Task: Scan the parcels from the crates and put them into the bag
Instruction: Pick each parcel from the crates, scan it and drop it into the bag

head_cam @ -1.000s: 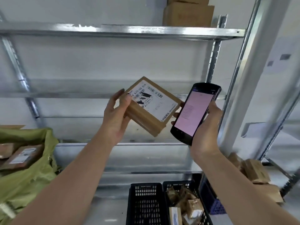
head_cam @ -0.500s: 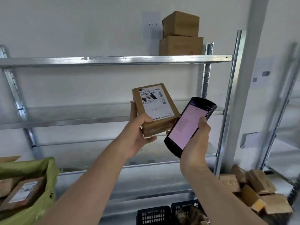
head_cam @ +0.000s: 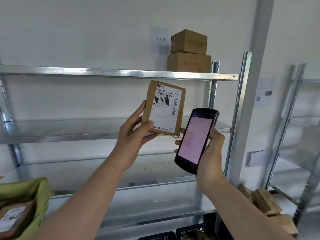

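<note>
My left hand (head_cam: 136,129) grips a small brown cardboard parcel (head_cam: 164,108) by its lower left corner, holding it upright with its white shipping label facing me. Just right of it, my right hand (head_cam: 211,149) holds a black handheld scanner (head_cam: 196,142) with a lit pink screen, its top end close to the parcel's lower right edge. A green bag (head_cam: 29,193) sits at the lower left with a labelled parcel (head_cam: 13,217) inside. The rims of two black crates (head_cam: 188,231) show at the bottom edge.
A metal shelving rack (head_cam: 119,73) stands in front of me, two cardboard boxes (head_cam: 188,52) stacked on its top shelf. Loose brown parcels (head_cam: 266,205) lie in a pile at the lower right beside a second rack (head_cam: 294,118).
My view has tilted up, so the crates slid almost out of sight. My left hand turned the parcel from tilted to upright and raised it; the scanner stayed close beside it.
</note>
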Tool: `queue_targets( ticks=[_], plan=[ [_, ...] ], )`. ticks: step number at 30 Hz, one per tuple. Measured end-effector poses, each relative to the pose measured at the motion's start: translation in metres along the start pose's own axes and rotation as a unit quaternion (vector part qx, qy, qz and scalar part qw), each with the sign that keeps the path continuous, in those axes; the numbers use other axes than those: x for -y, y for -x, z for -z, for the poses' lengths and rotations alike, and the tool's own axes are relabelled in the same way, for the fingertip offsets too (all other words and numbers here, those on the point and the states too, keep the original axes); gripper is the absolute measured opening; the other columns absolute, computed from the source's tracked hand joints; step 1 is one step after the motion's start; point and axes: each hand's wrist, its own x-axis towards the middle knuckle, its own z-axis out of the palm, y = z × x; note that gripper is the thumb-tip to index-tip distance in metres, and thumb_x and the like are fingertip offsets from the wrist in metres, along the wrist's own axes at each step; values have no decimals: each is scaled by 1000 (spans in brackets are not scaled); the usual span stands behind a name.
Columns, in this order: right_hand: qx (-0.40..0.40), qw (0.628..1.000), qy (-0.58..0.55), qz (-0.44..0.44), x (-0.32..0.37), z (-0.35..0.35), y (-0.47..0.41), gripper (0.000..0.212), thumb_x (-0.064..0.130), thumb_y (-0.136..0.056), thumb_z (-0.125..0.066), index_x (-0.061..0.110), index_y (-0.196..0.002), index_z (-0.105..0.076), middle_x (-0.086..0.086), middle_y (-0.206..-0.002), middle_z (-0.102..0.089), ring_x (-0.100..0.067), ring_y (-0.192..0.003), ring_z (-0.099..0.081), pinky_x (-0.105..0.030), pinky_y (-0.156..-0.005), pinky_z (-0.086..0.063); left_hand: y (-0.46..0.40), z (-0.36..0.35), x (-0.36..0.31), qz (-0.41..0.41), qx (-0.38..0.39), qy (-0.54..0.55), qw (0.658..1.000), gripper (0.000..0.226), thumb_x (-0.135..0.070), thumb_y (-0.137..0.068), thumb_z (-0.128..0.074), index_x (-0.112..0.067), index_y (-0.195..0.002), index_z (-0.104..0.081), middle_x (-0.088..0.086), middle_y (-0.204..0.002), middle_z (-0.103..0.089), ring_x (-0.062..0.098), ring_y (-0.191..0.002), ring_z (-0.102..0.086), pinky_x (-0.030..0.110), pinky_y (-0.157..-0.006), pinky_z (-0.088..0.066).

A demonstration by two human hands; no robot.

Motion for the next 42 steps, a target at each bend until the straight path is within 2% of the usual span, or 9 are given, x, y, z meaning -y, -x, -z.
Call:
queue_targets(
  ticks=[5, 10, 14, 16, 21, 26, 30, 36, 42],
  plan=[
    [67, 998, 5, -3, 15, 2, -7, 57, 48, -108, -26, 19, -126, -71, -15, -111, -78, -33, -90, -69, -43, -78, -60, -9, 28, -7, -11, 21, -43, 999, 61, -3, -105, -58, -41, -153, -52, 1, -135, -71, 25, -126, -67, 51, -102, -59],
    [132, 989, 9, -69, 32, 0, -1, 59, 51, -106, -31, 18, -131, -72, -24, -126, -74, -37, -92, -70, -51, -83, -61, -19, 48, -11, -5, 42, -83, 996, 58, -2, -106, -56, -39, -151, -56, -1, -141, -67, 28, -130, -64, 55, -103, -57],
    [168, 979, 12, -111, 42, 0, 6, 62, 54, -106, -35, 16, -115, -82, -23, -120, -76, -37, -85, -74, -48, -75, -64, -25, 52, -12, -3, 45, -110, 993, 51, -7, -106, -58, -43, -141, -65, 0, -141, -67, 33, -131, -63, 60, -105, -55],
    [180, 974, 12, -133, 45, 1, 9, 63, 56, -107, -35, 15, -117, -81, -24, -117, -77, -37, -82, -75, -47, -69, -65, -26, 51, -13, -3, 49, -120, 992, 50, -7, -106, -59, -43, -140, -66, 1, -139, -68, 36, -131, -62, 58, -104, -56],
    [201, 961, 29, -185, 45, 7, 14, 63, 57, -105, -36, 13, -135, -70, -24, -120, -76, -39, -86, -75, -45, -70, -64, -29, 48, -17, 3, 67, -130, 989, 50, -10, -104, -62, -45, -140, -65, 2, -139, -66, 39, -131, -59, 56, -105, -56],
    [222, 953, 11, -208, 46, 17, 20, 65, 57, -105, -36, 11, -133, -72, -27, -121, -74, -40, -86, -74, -44, -68, -64, -31, 46, -20, 10, 71, -141, 987, 53, -6, -103, -63, -44, -140, -65, 4, -142, -63, 38, -132, -57, 60, -106, -54],
    [240, 947, 2, -215, 46, 24, 26, 68, 60, -106, -33, 12, -137, -70, -27, -127, -73, -41, -91, -74, -47, -76, -62, -31, 42, -21, 14, 74, -137, 988, 53, -6, -102, -64, -43, -139, -67, 4, -143, -62, 37, -132, -58, 60, -106, -54],
    [275, 936, -11, -219, 52, 32, 37, 67, 58, -104, -37, 10, -136, -71, -27, -128, -71, -42, -94, -70, -49, -80, -59, -32, 32, -18, 8, 79, -116, 990, 52, 1, -101, -63, -36, -138, -69, 5, -143, -65, 36, -128, -61, 42, -97, -61],
    [294, 931, -15, -217, 59, 42, 46, 66, 55, -103, -38, 7, -131, -74, -26, -121, -73, -42, -89, -72, -47, -76, -62, -28, 20, -14, 5, 86, -113, 990, 53, 2, -103, -59, -33, -142, -66, 5, -142, -67, 31, -130, -63, 44, -103, -58]
  ],
)
